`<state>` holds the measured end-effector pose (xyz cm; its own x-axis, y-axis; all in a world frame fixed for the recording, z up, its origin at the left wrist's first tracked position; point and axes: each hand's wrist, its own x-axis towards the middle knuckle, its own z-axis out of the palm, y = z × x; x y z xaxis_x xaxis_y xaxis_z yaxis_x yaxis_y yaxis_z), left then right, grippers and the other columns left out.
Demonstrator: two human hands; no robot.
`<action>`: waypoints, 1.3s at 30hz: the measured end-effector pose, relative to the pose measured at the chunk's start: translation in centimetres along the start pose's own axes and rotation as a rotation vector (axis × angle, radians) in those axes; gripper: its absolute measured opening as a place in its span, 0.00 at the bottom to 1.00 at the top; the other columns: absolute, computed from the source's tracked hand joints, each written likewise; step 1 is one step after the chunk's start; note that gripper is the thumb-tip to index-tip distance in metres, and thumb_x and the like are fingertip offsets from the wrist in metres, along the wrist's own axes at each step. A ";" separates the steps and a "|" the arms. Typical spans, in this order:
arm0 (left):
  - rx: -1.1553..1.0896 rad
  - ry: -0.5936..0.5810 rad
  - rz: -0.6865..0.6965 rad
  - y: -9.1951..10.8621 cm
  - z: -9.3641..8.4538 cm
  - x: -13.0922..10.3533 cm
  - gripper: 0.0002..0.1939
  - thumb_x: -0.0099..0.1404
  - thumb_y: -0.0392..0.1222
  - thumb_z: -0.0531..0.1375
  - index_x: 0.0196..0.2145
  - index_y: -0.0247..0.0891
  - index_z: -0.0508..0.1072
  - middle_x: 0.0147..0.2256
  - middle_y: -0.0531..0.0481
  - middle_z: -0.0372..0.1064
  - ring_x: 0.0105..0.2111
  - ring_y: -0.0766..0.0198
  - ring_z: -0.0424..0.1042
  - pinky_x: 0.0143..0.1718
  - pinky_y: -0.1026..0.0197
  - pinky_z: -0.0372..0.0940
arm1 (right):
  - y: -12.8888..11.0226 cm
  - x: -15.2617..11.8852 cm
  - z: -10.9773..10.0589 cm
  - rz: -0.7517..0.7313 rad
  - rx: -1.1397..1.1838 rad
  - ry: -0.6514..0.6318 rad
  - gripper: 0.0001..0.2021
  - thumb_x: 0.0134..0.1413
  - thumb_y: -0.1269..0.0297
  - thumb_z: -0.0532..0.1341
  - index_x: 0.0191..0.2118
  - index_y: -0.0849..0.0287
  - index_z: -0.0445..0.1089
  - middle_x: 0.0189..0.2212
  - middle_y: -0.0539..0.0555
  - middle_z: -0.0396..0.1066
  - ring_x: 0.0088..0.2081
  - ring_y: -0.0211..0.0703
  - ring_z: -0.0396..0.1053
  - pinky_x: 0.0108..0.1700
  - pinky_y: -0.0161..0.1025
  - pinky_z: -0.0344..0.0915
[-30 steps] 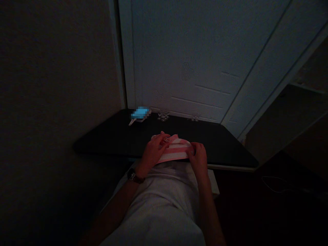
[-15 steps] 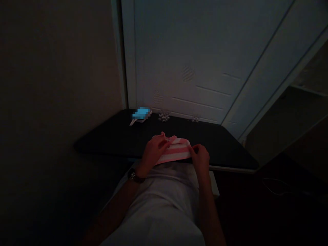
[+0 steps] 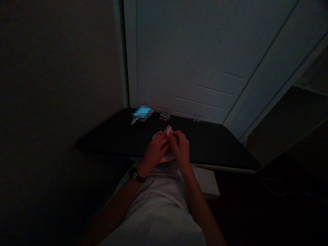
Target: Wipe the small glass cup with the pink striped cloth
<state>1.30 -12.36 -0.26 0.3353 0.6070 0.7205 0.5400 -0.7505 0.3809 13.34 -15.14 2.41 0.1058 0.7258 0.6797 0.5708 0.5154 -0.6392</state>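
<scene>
A pink-and-white striped cloth [image 3: 168, 158] is bunched up at the front edge of the dark tabletop [image 3: 212, 147], just in front of my body. My left hand [image 3: 154, 149] is closed on its left side, with a watch on that wrist. From the right, my right hand [image 3: 181, 146] pinches the gathered cloth near its top, fingers almost touching the left hand's. A crumpled tip of fabric pokes up beyond both hands. Most of the cloth is covered by the fingers, and the dim light hides its exact shape.
At the table's back left lies a device with a lit, blurred blue screen [image 3: 142, 112]. Small shiny pieces [image 3: 165, 116] sit in a cluster by the pale panel [image 3: 179, 44], with a smaller group [image 3: 196, 118] to the right. A white box-like seat [image 3: 208, 182] shows below the table.
My right hand has moved left, from the cloth's right edge to beside my left hand. The cloth, spread flat between the hands before, is now gathered together.
</scene>
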 end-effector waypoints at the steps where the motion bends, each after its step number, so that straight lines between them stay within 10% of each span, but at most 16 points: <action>1: -0.002 0.002 -0.007 0.0 0.0 0.0 0.09 0.59 0.34 0.54 0.36 0.39 0.72 0.41 0.48 0.71 0.48 0.59 0.64 0.57 0.48 0.53 | 0.3 -0.2 0.1 0.022 0.026 -0.015 0.08 0.56 0.60 0.52 0.34 0.57 0.66 0.31 0.50 0.68 0.34 0.39 0.64 0.37 0.35 0.59; 10: -0.054 0.072 -0.113 0.0 0.2 -0.2 0.08 0.57 0.37 0.57 0.37 0.40 0.70 0.42 0.48 0.70 0.50 0.57 0.64 0.53 0.51 0.58 | 1.2 -1.4 0.4 0.100 0.220 0.035 0.10 0.55 0.58 0.53 0.32 0.58 0.65 0.35 0.52 0.69 0.39 0.40 0.66 0.42 0.36 0.60; 16: -0.111 0.102 -0.159 0.6 -0.1 -0.3 0.25 0.57 0.36 0.57 0.53 0.42 0.58 0.49 0.48 0.64 0.49 0.60 0.64 0.50 0.55 0.61 | 1.4 -1.7 0.6 0.111 0.215 0.035 0.10 0.54 0.58 0.54 0.34 0.58 0.66 0.35 0.52 0.69 0.38 0.39 0.66 0.40 0.35 0.60; 39: -0.160 0.053 -0.197 0.9 -0.2 0.3 0.18 0.56 0.31 0.55 0.45 0.41 0.65 0.46 0.49 0.67 0.44 0.61 0.67 0.45 0.58 0.63 | 1.4 -1.9 0.6 -0.049 0.085 0.065 0.06 0.53 0.66 0.56 0.38 0.57 0.66 0.38 0.53 0.65 0.42 0.41 0.62 0.45 0.39 0.58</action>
<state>1.74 -12.91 0.36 0.1920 0.7343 0.6511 0.4608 -0.6532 0.6008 13.43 -15.50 0.03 0.1334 0.6695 0.7308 0.5056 0.5882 -0.6312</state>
